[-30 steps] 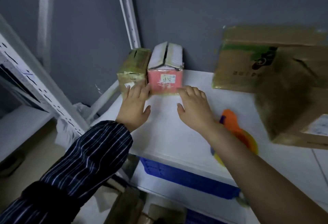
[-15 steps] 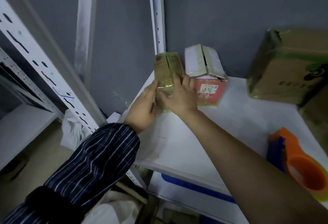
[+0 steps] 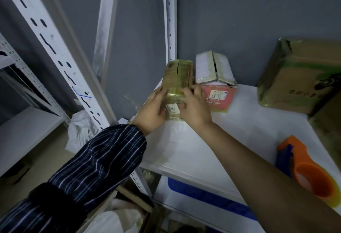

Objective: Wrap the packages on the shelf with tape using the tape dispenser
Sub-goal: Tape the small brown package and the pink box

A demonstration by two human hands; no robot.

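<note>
Left hand (image 3: pixel 153 107) and right hand (image 3: pixel 195 111) together grasp one small tan taped cardboard box (image 3: pixel 177 79), with one pink cardboard carton (image 3: pixel 217 92) at its three o'clock and one orange plastic tape dispenser (image 3: pixel 310 173) at five o'clock.

One head-worn wide-angle view looks forward and down, close over the shelf (image 3: pixel 212 146) near its left front corner.

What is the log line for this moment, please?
left hand: grips small brown box | right hand: grips same box | tape dispenser: untouched on shelf
</note>
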